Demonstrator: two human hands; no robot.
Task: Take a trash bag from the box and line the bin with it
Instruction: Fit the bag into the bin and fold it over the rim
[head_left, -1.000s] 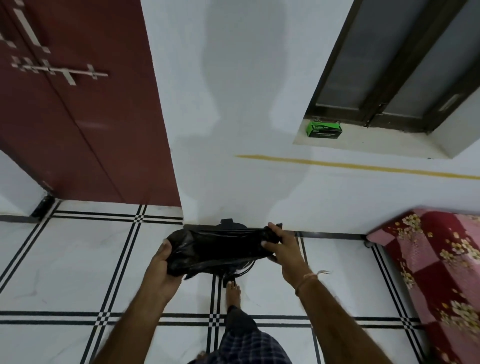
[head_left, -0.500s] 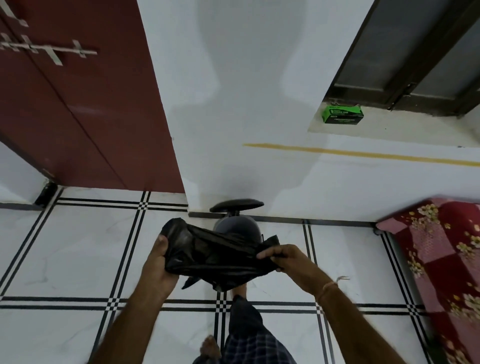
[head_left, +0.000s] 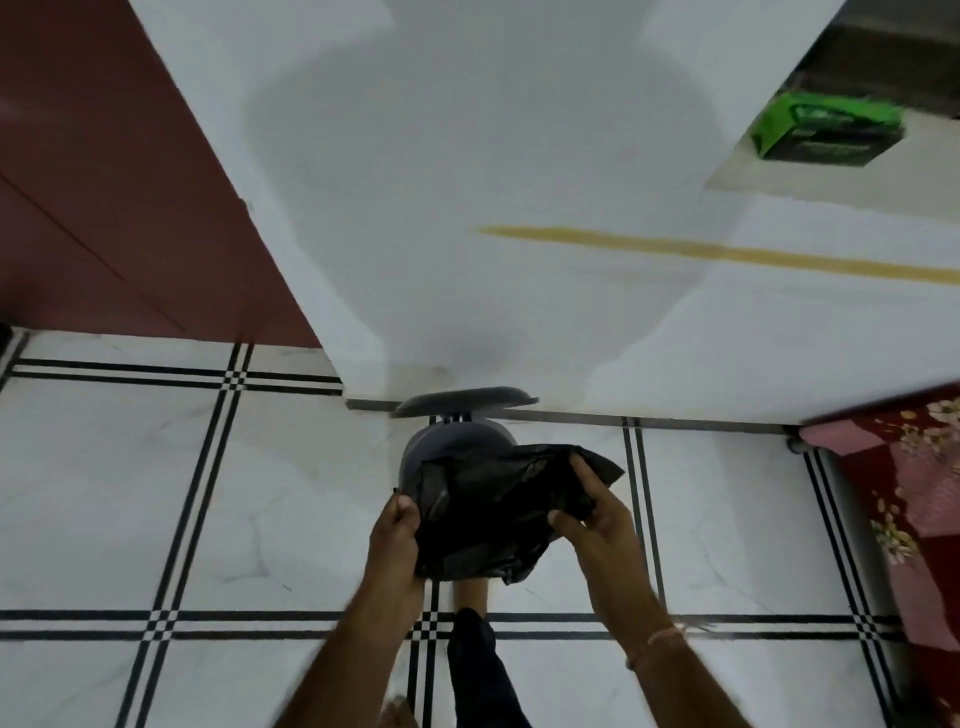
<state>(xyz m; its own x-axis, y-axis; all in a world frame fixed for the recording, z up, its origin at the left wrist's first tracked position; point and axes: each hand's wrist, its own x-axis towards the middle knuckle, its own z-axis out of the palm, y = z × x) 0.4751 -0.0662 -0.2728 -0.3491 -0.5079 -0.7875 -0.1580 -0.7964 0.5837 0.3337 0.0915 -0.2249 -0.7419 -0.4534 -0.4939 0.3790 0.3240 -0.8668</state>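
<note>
A crumpled black trash bag (head_left: 488, 514) hangs between both hands, right over the dark grey pedal bin (head_left: 447, 441) that stands against the white wall. The bin's lid (head_left: 465, 401) is raised; the bag hides most of the bin's opening. My left hand (head_left: 397, 540) grips the bag's left side at the bin's left rim. My right hand (head_left: 597, 512) pinches the bag's right edge, slightly beyond the bin's right side. A green box (head_left: 826, 127) of bags lies on the window ledge at the upper right.
A foot (head_left: 470, 590) rests by the bin's base, with a dark trouser leg (head_left: 480, 670) below. A dark red door (head_left: 104, 208) stands at left. A bed with a red floral cover (head_left: 914, 499) is at right. White tiled floor (head_left: 156, 493) surrounds the bin.
The view has tilted down and come closer to the bin. Both hands carried the bag lower and to the right, onto the bin's opening; the bin's lid stays up.
</note>
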